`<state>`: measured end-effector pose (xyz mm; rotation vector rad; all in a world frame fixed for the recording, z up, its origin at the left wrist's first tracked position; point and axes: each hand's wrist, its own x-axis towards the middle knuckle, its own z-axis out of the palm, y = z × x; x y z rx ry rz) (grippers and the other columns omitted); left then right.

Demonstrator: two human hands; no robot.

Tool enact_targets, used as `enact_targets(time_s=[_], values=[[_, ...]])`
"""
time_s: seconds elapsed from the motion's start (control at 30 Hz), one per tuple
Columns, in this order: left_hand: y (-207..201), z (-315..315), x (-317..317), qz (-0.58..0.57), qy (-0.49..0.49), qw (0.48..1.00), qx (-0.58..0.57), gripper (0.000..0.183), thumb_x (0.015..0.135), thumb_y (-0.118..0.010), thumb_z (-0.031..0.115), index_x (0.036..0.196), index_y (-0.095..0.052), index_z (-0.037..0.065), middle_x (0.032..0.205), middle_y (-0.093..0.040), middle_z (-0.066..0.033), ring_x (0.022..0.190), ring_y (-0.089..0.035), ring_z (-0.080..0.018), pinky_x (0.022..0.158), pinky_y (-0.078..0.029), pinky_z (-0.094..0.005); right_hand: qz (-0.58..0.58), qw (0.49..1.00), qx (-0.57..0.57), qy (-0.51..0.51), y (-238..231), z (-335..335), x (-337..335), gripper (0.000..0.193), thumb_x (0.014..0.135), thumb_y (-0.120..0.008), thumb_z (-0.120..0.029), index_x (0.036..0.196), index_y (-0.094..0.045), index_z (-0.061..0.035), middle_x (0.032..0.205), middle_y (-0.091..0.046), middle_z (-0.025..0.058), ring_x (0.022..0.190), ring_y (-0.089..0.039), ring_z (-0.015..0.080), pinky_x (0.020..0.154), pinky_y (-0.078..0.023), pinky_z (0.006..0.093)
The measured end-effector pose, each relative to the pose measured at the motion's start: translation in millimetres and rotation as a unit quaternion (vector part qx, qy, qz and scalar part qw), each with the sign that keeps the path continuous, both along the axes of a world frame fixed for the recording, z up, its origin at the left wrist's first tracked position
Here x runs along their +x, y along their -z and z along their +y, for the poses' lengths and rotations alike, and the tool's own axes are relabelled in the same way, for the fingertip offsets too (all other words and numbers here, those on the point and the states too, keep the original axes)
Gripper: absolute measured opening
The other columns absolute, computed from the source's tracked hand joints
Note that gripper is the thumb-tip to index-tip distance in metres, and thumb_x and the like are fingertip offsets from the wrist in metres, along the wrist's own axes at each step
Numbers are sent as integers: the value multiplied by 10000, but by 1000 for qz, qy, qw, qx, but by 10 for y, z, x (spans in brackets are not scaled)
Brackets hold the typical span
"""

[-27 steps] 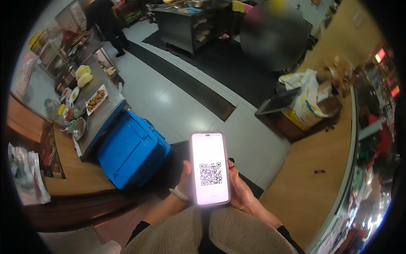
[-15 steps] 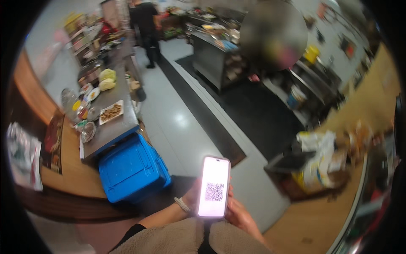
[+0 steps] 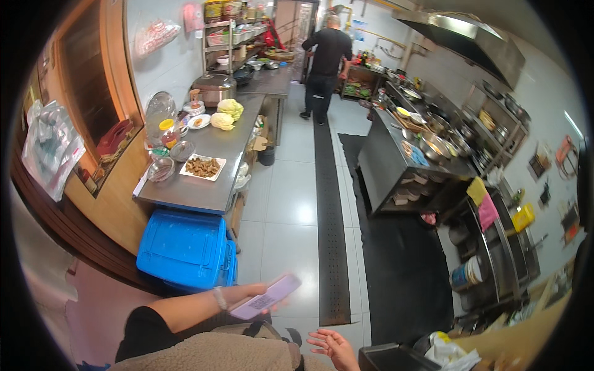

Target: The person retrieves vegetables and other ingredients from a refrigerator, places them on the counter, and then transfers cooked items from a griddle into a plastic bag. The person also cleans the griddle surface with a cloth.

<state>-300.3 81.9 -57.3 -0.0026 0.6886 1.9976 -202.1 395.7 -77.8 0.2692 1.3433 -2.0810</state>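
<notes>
My left hand, with a pale band at its wrist, is closed around a smartphone. The phone lies tilted in the hand and shows a black-and-white code on a light screen. Apart from the phone, lower and to the right, my right hand has its fingers spread and holds nothing. Just beyond my left forearm stands a lidded blue plastic bin.
On the left, a steel counter carries a plate of brown food, cabbages and jars. A person in dark clothes stands far down the aisle. A steel worktable with bowls and a black mat lie right.
My right hand has come off the phone and moved right. My left hand has carried the phone left and tilted it. The view has swung up and right, and the person stands farther away.
</notes>
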Motion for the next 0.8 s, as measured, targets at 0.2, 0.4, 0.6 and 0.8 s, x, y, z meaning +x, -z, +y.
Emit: enact_targets(time_s=[0.2,0.4,0.6,0.8], values=[[396,-576,-164,69,194,959,-195,557,826,-473,466,1229,-403,88,1123,-498,-65,892,-533,-193,691,-466,-350,-38,991,57,-119,233,-94,-1106,451,870,-508,-285,1163,-396,39,1171,-502,153,1046,-526,229,823,-485,354],[403,-881,-1189,138,281,899,-306,544,827,-467,469,1215,-413,93,1116,-502,-66,892,-536,-202,691,-465,-359,-40,985,140,-97,247,-81,-2359,382,871,-516,-301,1136,-464,-32,1107,-562,38,866,-531,86,758,-433,222],[163,-946,-2340,199,298,864,-355,530,827,-462,472,1202,-423,99,1110,-507,-68,892,-538,-210,692,-463,-368,12,989,134,-67,-42,-208,-3573,412,855,-530,-317,1142,-463,-28,1091,-561,75,1021,-533,189,820,-441,300],[-11,-701,-3237,238,307,838,-382,518,828,-456,476,1188,-433,105,1104,-512,-69,893,-541,-218,692,-461,-377,1,984,118,-133,111,-356,-4439,429,853,-528,-307,1168,-452,-25,1111,-548,65,1008,-541,180,795,-465,291]])
